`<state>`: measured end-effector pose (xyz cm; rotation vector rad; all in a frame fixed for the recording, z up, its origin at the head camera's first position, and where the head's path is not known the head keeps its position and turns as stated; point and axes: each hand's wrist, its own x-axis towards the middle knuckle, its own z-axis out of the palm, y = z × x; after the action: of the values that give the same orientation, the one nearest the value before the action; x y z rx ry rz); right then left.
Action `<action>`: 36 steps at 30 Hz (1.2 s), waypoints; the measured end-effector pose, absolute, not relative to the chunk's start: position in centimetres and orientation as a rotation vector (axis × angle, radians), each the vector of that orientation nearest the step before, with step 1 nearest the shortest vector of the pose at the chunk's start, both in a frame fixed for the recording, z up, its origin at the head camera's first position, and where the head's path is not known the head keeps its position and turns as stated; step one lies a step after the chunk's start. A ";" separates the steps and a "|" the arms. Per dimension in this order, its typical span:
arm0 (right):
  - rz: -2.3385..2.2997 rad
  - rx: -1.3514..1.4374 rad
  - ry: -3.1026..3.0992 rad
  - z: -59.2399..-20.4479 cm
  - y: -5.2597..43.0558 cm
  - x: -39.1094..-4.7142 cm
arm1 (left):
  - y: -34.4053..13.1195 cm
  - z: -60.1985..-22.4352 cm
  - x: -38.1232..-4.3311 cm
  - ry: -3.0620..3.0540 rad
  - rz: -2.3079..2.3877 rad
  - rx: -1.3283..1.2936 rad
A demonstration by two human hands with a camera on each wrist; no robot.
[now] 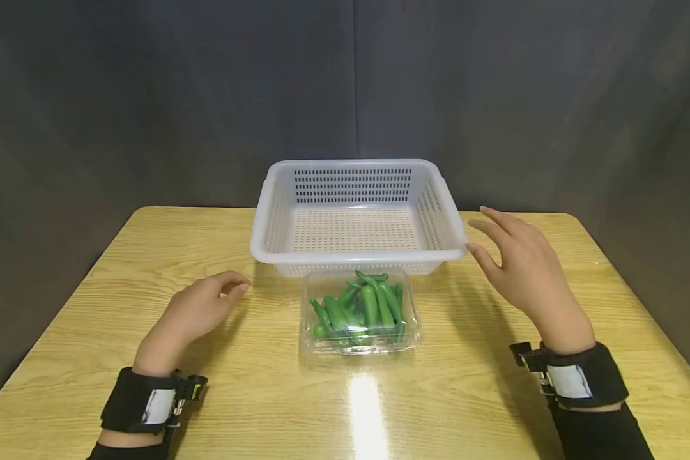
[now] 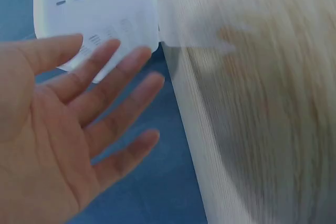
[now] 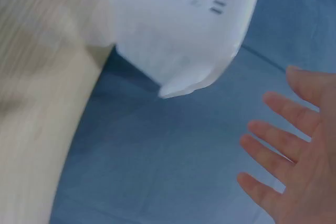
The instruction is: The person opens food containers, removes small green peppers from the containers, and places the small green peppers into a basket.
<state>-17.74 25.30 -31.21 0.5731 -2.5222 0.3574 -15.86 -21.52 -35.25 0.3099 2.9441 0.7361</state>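
Note:
A white perforated plastic basket (image 1: 356,257) stands at the back of the table with nothing in it. Right in front of it lies a clear plastic box (image 1: 359,342) holding several green peppers or small cucumbers (image 1: 370,305); their exact kind is hard to tell. To the left of the box, my left hand (image 1: 198,306) hovers with loosely bent fingers, holding nothing. My right hand (image 1: 523,265) is beside the basket's right rim, fingers spread and nothing held. Both wrist views show the basket (image 2: 100,3) near an unoccupied hand, with fingers apart.
The wooden table (image 1: 253,409) carries the basket and the box. Behind its far edge hangs a dark grey cloth (image 1: 207,96). Each wrist wears a black band (image 1: 140,399) with a small camera.

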 end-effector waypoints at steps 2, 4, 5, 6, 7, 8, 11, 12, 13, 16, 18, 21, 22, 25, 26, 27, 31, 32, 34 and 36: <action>0.349 0.606 -2.498 -30.7 24.7 -17.3 | -21.3 -35.4 -15.9 2.893 0.789 0.356; 0.347 0.640 -2.473 -30.4 24.1 -16.9 | -21.0 -35.6 -15.9 2.854 0.835 0.402; 0.348 0.655 -2.462 -30.3 23.9 -16.7 | -20.9 -35.7 -15.9 2.840 0.853 0.421; 0.348 0.668 -2.454 -30.2 23.7 -16.5 | -20.7 -35.8 -15.9 2.830 0.869 0.438; 0.349 0.680 -2.449 -30.2 23.5 -16.3 | -20.6 -35.9 -15.9 2.825 0.879 0.454; 0.348 0.694 -2.442 -30.1 23.3 -16.2 | -20.5 -36.0 -15.8 2.822 0.884 0.467; 0.342 0.726 -2.433 -30.1 22.7 -16.0 | -20.1 -36.0 -15.8 2.829 0.867 0.488; 0.340 0.736 -2.427 -30.1 22.5 -15.9 | -19.9 -36.0 -15.8 2.835 0.858 0.500; 0.340 0.744 -2.421 -30.2 22.4 -15.9 | -19.8 -36.1 -15.8 2.842 0.847 0.510; 0.357 0.689 -2.440 -30.1 21.9 -15.4 | -19.4 -36.1 -15.8 2.865 0.824 0.535; 0.392 0.609 -2.492 -30.0 21.3 -15.0 | -18.9 -36.0 -15.6 2.878 0.820 0.550; 0.457 0.476 -2.610 -29.8 20.4 -14.4 | -18.2 -35.5 -15.2 2.924 0.770 0.560; 0.481 0.445 -2.649 -29.7 20.1 -14.3 | -18.0 -35.3 -15.1 2.950 0.742 0.565; 0.524 0.407 -2.740 -29.6 19.3 -14.1 | -17.4 -34.7 -14.7 3.050 0.626 0.581; 0.529 0.402 -2.763 -29.6 19.0 -14.1 | -17.2 -34.6 -14.6 3.084 0.590 0.588; 0.534 0.399 -2.785 -29.6 18.8 -14.1 | -17.1 -34.4 -14.5 3.112 0.560 0.591; 0.520 0.415 -2.837 -30.1 18.3 -13.9 | -16.5 -34.1 -14.2 3.233 0.435 0.653; 0.508 0.422 -2.844 -30.3 18.2 -13.8 | -16.3 -34.2 -14.1 3.272 0.393 0.687; 0.471 0.445 -2.844 -30.7 18.1 -13.6 | -15.9 -34.3 -14.0 3.359 0.298 0.775; 0.433 0.461 -2.834 -31.2 18.1 -13.5 | -15.5 -34.5 -13.8 3.437 0.211 0.875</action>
<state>-13.52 18.05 -31.17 0.4614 -2.8340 0.4333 -13.75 -15.52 -34.47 0.8753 3.4366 0.2112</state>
